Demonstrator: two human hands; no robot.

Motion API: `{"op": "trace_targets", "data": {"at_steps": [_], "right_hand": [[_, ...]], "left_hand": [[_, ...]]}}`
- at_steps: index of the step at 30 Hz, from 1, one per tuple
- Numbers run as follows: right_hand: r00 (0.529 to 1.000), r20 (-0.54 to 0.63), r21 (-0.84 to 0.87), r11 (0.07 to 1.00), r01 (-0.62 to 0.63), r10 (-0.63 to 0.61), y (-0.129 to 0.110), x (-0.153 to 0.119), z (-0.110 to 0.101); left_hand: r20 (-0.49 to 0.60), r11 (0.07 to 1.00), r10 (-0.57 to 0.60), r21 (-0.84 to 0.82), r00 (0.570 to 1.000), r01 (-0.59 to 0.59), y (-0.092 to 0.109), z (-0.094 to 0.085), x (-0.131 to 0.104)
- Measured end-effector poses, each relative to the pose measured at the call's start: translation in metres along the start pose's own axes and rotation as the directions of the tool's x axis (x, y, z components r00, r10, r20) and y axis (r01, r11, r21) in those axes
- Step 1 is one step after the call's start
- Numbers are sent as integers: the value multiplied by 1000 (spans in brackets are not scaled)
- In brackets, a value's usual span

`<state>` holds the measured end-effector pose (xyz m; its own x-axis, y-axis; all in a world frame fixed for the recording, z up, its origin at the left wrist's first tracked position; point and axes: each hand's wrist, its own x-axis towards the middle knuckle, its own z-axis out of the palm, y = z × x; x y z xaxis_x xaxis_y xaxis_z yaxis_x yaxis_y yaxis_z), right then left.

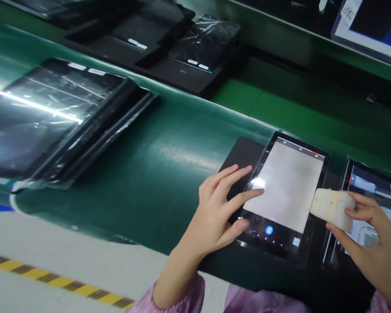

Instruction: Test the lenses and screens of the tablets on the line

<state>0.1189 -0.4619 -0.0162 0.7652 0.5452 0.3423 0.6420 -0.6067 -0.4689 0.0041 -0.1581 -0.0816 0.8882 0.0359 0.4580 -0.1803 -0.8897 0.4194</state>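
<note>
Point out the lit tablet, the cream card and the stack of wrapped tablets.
lit tablet (288, 187): head view, middle of its pale screen.
cream card (332, 208): head view, its flat face, pinched in the right hand (374, 243).
stack of wrapped tablets (52, 117): head view, shiny plastic over the top one.

lit tablets: two are counted, one with a pale screen (288, 187) and one at the right edge (373, 204) | wrapped dark tablets: one stack is seen at left (52, 117), two more are seen behind (205, 41) (140, 30) | hands: two, left hand (220, 208), right hand (373, 243) | cream card (334, 206): one | black pad (244, 158): one
</note>
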Motion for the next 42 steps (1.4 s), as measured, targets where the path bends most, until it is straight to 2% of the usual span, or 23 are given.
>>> {"op": "trace_targets", "data": {"at_steps": [2,4,6,8,12,17,19,21,23,29,36,38,42], "right_hand": [[1000,0,-21,1000,-5,5,0,0,-1],[1000,10,-38,999,8,-7,0,0,-2],[1000,26,-47,999,19,-18,-1,1,-2],[999,38,-42,999,23,-21,-1,2,-2],[999,45,-29,999,33,-31,-3,3,-3],[999,50,-69,998,-13,16,-8,1,-3],[999,36,-79,997,-22,25,-9,0,-2],[999,19,-72,997,-28,30,-10,0,0],[999,18,-59,998,-33,34,-10,1,1],[998,68,-78,997,-6,11,-10,3,-2],[999,34,-90,996,14,-11,-8,3,1],[999,31,-95,995,15,-12,-7,2,3],[999,31,-99,995,20,-17,-6,0,2]], "left_hand": [[16,1000,17,2,1000,-17,3,-1,2],[22,995,99,-6,995,-98,7,-1,4],[-7,981,191,-30,982,-191,12,-2,4],[-58,972,226,-54,972,-229,17,-2,3],[-85,975,222,1,971,-223,13,-4,0],[-114,997,2,82,993,8,-3,-14,8],[-120,997,64,57,991,-57,-2,-15,9],[-97,980,199,17,975,-198,3,-14,5],[-62,959,282,-22,957,-283,9,-10,-2],[30,959,282,-50,959,-281,18,-4,-18],[95,942,334,4,938,-336,22,-7,-12],[41,938,346,12,937,-347,21,-9,-14],[-150,940,338,103,929,-325,12,-17,-22]]}}
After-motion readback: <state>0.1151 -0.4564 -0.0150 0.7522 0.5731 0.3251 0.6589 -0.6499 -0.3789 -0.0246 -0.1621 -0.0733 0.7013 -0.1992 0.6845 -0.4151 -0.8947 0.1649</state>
